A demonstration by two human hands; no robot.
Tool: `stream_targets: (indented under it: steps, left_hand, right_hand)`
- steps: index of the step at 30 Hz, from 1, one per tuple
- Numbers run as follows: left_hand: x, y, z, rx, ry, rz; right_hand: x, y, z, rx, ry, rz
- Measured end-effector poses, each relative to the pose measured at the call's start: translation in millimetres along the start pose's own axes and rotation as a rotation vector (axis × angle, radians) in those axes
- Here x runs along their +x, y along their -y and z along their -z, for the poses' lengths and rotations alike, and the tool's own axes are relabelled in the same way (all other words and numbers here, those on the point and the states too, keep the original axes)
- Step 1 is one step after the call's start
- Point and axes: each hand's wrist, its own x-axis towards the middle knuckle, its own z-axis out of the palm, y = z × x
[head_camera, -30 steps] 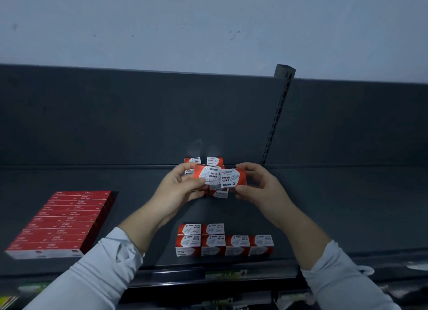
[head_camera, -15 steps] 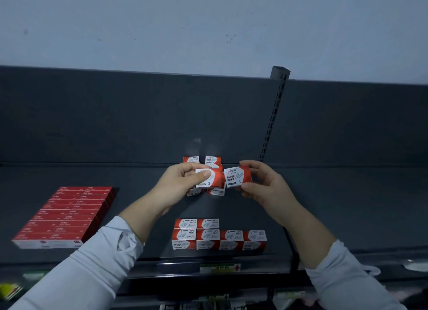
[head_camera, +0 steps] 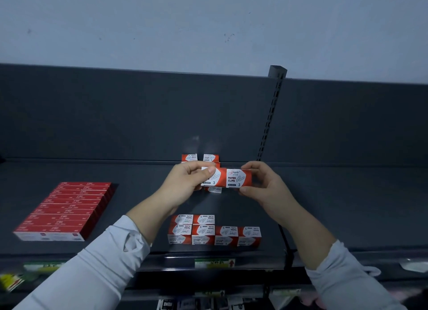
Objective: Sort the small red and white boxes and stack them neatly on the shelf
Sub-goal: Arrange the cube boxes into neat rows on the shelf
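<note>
Two paper-clip boxes held end to end over the shelf

Head view: my left hand (head_camera: pixel 185 184) pinches one red and white box (head_camera: pixel 218 178), thumb across its front face and fingers curled behind it. My right hand (head_camera: pixel 266 189) grips the second box (head_camera: pixel 238 178), printed PAPER CLIPS 3, with the thumb under its lower edge and the fingers curled round its right end. The two boxes touch end to end in a level row, held above the dark shelf (head_camera: pixel 347 205), just in front of a few like boxes at the back panel (head_camera: pixel 189 158). Near the front edge sits a row of four boxes (head_camera: pixel 214 235) with two more at its left end; behind or on top, I cannot tell. Flat red packs (head_camera: pixel 64 212) lie well apart on the left.
</note>
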Motion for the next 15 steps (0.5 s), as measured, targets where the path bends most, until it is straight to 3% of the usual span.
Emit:
stream_targets:
  steps: [15]
  left_hand:
    - [4.2,4.5,-14.6,0.038,-0.007,0.001]
  right_hand:
    - [-6.1,-1.0,16.1,-0.008,-0.043,-0.029]
